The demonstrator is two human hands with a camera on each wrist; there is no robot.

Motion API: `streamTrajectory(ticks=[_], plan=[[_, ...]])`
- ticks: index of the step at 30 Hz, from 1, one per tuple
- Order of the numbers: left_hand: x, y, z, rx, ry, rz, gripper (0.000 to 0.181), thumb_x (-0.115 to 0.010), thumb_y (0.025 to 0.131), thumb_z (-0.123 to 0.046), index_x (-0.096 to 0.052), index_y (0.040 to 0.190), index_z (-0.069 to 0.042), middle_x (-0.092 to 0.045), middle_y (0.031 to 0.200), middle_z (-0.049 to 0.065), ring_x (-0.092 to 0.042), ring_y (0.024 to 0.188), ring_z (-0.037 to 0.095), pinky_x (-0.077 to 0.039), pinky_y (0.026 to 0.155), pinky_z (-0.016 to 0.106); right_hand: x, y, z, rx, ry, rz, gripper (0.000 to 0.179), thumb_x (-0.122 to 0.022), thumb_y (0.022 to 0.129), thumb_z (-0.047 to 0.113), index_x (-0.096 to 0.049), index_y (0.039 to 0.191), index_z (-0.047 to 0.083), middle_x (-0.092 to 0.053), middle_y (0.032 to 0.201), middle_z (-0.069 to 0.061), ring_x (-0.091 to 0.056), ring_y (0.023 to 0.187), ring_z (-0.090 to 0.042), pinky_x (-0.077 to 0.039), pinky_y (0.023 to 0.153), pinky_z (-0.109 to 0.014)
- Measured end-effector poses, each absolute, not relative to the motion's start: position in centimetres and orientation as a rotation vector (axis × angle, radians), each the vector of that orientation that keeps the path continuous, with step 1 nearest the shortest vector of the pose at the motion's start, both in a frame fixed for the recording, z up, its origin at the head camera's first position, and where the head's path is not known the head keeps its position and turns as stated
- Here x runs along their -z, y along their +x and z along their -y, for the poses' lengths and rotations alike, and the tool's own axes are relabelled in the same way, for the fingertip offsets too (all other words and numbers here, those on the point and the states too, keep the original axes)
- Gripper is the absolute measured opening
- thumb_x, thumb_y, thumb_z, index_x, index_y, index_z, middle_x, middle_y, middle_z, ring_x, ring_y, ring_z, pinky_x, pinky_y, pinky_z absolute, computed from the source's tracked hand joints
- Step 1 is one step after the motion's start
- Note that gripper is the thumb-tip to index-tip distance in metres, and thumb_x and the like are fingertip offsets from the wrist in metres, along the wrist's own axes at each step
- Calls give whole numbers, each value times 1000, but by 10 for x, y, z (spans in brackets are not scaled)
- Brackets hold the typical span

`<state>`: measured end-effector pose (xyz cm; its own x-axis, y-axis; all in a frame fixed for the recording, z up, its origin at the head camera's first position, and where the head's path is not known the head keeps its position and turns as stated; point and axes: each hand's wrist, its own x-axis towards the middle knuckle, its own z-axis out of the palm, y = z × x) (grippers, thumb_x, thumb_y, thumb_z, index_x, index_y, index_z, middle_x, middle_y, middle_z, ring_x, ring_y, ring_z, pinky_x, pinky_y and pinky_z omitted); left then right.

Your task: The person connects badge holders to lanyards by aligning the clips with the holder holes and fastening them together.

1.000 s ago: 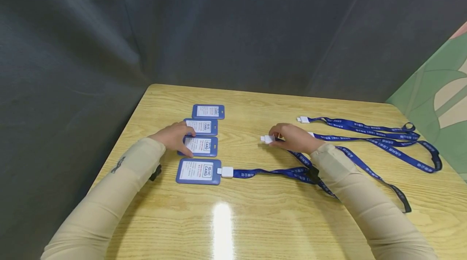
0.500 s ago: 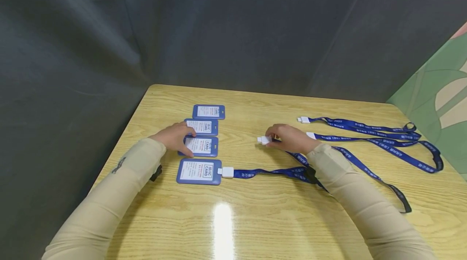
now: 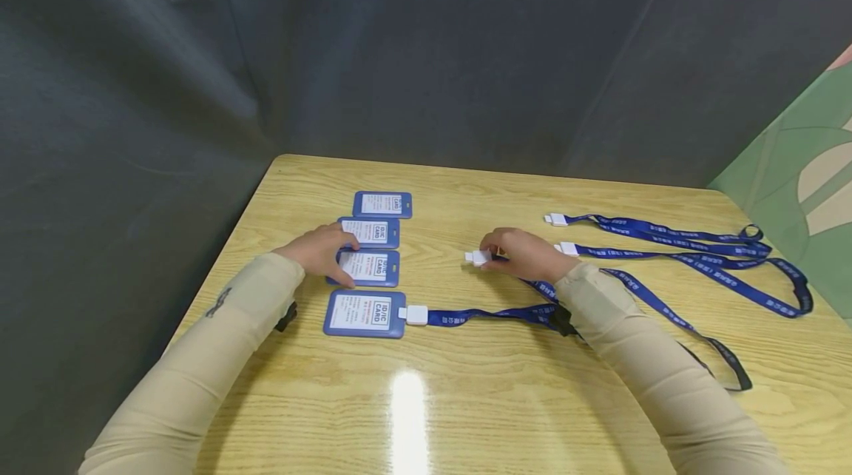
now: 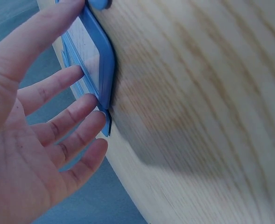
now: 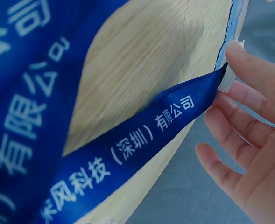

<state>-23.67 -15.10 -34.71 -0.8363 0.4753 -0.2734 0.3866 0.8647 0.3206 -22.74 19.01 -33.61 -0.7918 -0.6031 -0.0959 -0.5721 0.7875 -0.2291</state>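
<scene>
Blue ID card holders lie in a column on the left of the table. My left hand is spread at the third holder from the back, thumb by its near edge and index finger by its far edge. In the left wrist view the fingers are nearly straight, with the fingertips by the holder edges. My right hand pinches the white clip of a blue lanyard between thumb and fingers. That clip points left toward the holders, apart from them; its strap trails behind under the wrist.
The nearest card holder is joined by a white clip to a blue lanyard. Two other lanyards, with white clips at their left ends, lie on the right. A dark curtain hangs behind the table.
My right hand has moved slightly left with the white clip, uncovering another lanyard's clip behind it. The left hand has stayed in place.
</scene>
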Motion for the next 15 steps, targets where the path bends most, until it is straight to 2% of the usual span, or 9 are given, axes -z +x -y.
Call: streamTrajectory(ticks=[15], plan=[[347, -237, 151, -354, 635, -2693, 68, -81, 70, -36, -56, 124, -4, -52, 127, 18, -48, 111, 29, -38, 105, 46, 339, -229, -181, 257, -933, -2810, 27, -67, 86, 24, -66, 106, 6, -67, 96, -7, -61, 87, -17, -52, 79, -35]])
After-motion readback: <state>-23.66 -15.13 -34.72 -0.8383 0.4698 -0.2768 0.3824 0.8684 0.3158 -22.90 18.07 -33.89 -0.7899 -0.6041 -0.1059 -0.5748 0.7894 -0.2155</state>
